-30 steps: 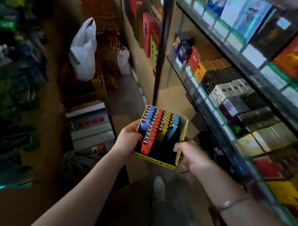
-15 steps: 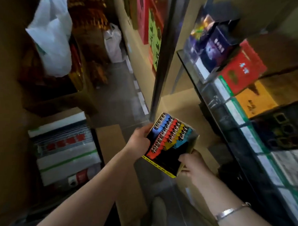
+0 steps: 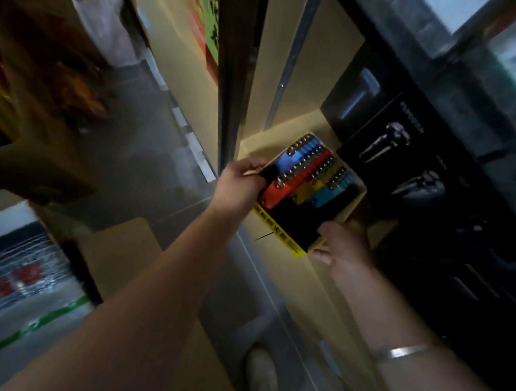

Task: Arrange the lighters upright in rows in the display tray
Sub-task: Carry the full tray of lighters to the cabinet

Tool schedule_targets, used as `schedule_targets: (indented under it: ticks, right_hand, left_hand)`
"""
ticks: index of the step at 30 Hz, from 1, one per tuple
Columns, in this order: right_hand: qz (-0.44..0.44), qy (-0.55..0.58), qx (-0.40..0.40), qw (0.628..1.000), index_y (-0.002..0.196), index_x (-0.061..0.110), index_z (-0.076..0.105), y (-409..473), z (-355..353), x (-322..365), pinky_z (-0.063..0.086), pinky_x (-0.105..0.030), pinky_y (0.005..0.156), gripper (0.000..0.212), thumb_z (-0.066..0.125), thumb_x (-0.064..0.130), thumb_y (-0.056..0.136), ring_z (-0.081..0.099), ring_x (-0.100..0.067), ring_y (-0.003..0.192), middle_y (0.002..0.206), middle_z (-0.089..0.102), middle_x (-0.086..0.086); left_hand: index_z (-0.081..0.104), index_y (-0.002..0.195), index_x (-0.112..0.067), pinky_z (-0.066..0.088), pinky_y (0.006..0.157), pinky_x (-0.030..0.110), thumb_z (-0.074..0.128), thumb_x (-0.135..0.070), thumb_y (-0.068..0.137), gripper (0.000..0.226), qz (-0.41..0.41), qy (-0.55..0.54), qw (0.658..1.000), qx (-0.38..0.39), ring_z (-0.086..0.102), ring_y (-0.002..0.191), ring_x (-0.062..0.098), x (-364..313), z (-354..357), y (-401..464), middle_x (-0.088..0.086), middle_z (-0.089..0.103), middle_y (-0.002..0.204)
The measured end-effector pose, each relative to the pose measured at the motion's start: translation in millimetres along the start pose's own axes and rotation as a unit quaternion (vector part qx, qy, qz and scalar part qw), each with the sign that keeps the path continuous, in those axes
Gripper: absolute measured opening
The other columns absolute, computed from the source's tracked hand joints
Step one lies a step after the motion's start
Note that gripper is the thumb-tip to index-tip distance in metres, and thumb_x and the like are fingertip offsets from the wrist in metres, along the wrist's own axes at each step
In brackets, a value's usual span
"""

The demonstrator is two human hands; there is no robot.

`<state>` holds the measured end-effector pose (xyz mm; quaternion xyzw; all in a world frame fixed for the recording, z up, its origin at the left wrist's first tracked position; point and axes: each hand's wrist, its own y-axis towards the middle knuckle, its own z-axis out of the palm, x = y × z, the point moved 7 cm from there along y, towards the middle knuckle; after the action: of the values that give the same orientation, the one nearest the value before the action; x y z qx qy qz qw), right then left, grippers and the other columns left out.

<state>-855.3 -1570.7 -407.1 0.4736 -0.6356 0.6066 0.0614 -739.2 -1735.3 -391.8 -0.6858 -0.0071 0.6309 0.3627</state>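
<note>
I hold a black display tray (image 3: 290,223) with a yellow front strip, tilted, low inside a cream-coloured shelf bay. Rows of lighters (image 3: 307,172) stand in its far half: blue, red, yellow and teal, metal tops up. The near half of the tray is dark and I cannot tell what it holds. My left hand (image 3: 238,187) grips the tray's left wall, thumb over the rim. My right hand (image 3: 343,247) grips the near right corner from below.
Black boxes printed with shavers (image 3: 397,159) stand right of the tray on the same shelf. A dark upright post (image 3: 234,93) frames the bay on the left. A cardboard box (image 3: 120,251) and wrapped cartons (image 3: 27,279) sit on the floor at left. My shoe (image 3: 261,372) is below.
Both hands have carried the tray down and to the right, from beside the upper shelves into the low shelf bay. My view has dropped with it.
</note>
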Motion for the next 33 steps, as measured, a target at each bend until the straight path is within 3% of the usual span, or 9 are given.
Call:
schedule_targets:
  ticks: [3, 7, 13, 18, 25, 27, 30, 31, 33]
  right_hand:
    - [-0.013, 0.045, 0.032, 0.998, 0.119, 0.008, 0.044, 7.1, 16.4, 6.8, 0.050, -0.024, 0.039, 0.038, 0.043, -0.008, 0.085, 0.063, -0.032, 0.089, 0.117, 0.058, -0.020]
    - [0.011, 0.072, 0.020, 0.997, 0.131, 0.014, 0.038, 19.4, 32.9, 20.9, 0.050, -0.028, 0.038, 0.041, 0.050, 0.007, 0.092, 0.059, -0.026, 0.073, 0.121, 0.055, -0.020]
    - [-0.010, 0.111, 0.043, 0.993, 0.138, 0.023, 0.033, 29.8, 45.3, 35.5, 0.058, -0.039, 0.068, 0.045, 0.046, 0.033, 0.096, 0.066, -0.022, 0.071, 0.090, 0.064, -0.013]
    - [-0.098, 0.116, 0.031, 0.988, 0.143, 0.039, 0.023, 33.6, 42.7, 53.0, 0.058, -0.033, 0.064, 0.047, 0.039, 0.027, 0.100, 0.067, -0.021, 0.077, 0.115, 0.060, -0.017]
    - [-0.096, 0.145, 0.028, 0.984, 0.143, 0.042, 0.021, 34.3, 43.3, 50.4, 0.057, -0.033, 0.061, 0.048, 0.036, 0.025, 0.101, 0.065, -0.020, 0.076, 0.110, 0.060, -0.017]
    - [-0.088, 0.155, 0.034, 0.983, 0.143, 0.041, 0.021, 35.2, 42.7, 51.5, 0.057, -0.036, 0.065, 0.048, 0.035, 0.023, 0.101, 0.064, -0.022, 0.078, 0.109, 0.058, -0.018]
    - [-0.082, 0.159, 0.045, 0.983, 0.144, 0.037, 0.021, 33.7, 42.7, 55.0, 0.055, -0.037, 0.069, 0.050, 0.036, 0.020, 0.100, 0.062, -0.023, 0.079, 0.101, 0.058, -0.016]
    - [-0.081, 0.154, 0.041, 0.984, 0.145, 0.035, 0.021, 29.1, 40.9, 53.4, 0.054, -0.035, 0.069, 0.051, 0.038, 0.019, 0.099, 0.061, -0.022, 0.078, 0.096, 0.057, -0.014]
    - [-0.082, 0.129, 0.023, 0.988, 0.141, 0.025, 0.030, 18.4, 38.8, 53.5, 0.051, -0.031, 0.068, 0.045, 0.041, 0.015, 0.097, 0.058, -0.019, 0.075, 0.089, 0.054, -0.009]
  left_hand:
    - [0.055, 0.107, -0.018, 0.048, 0.063, 0.019, 0.054, -0.009, 0.087, 0.021, -0.034, -0.146, 0.988, -0.028, 0.062, 0.082, 0.011, 10.3, 2.3, 3.4, 0.004, 0.062, 0.100]
    - [0.034, 0.136, -0.017, 0.042, 0.096, 0.034, 0.048, -0.025, 0.094, 0.045, -0.044, -0.200, 0.977, -0.054, 0.051, 0.112, 0.015, 25.1, 6.1, 0.1, 0.004, 0.050, 0.127]
    - [0.061, 0.106, -0.024, 0.048, 0.068, 0.011, 0.041, 0.002, 0.090, 0.036, 0.015, -0.176, 0.984, 0.011, 0.064, 0.089, 0.000, 16.9, 17.1, 7.3, -0.012, 0.071, 0.094]
    - [0.049, 0.130, -0.010, 0.046, 0.098, 0.033, 0.035, 0.019, 0.080, 0.060, 0.030, -0.138, 0.989, 0.049, 0.055, 0.115, 0.021, 3.3, 29.4, 11.9, 0.012, 0.059, 0.124]
    - [0.042, 0.135, -0.007, 0.041, 0.102, 0.039, 0.033, 0.023, 0.076, 0.067, 0.039, -0.107, 0.990, 0.078, 0.051, 0.120, 0.025, -2.2, 30.5, 16.7, 0.015, 0.054, 0.130]
    - [0.044, 0.130, -0.006, 0.049, 0.090, 0.029, 0.033, 0.024, 0.074, 0.065, 0.039, -0.101, 0.990, 0.089, 0.056, 0.111, 0.017, -2.7, 30.5, 16.9, 0.006, 0.060, 0.121]
    - [0.050, 0.105, -0.026, 0.049, 0.066, 0.011, 0.037, 0.019, 0.079, 0.053, 0.019, -0.114, 0.991, 0.070, 0.061, 0.076, -0.011, 4.0, 25.9, 18.5, -0.028, 0.066, 0.078]
    - [0.050, 0.106, -0.029, 0.048, 0.072, 0.012, 0.041, 0.015, 0.081, 0.051, 0.009, -0.113, 0.992, 0.060, 0.059, 0.076, -0.014, 6.9, 20.6, 14.0, -0.033, 0.064, 0.079]
    - [0.043, 0.131, -0.029, 0.042, 0.095, 0.024, 0.048, 0.005, 0.084, 0.058, -0.010, -0.092, 0.995, 0.044, 0.055, 0.101, -0.005, 8.7, 10.0, 6.3, -0.026, 0.057, 0.116]
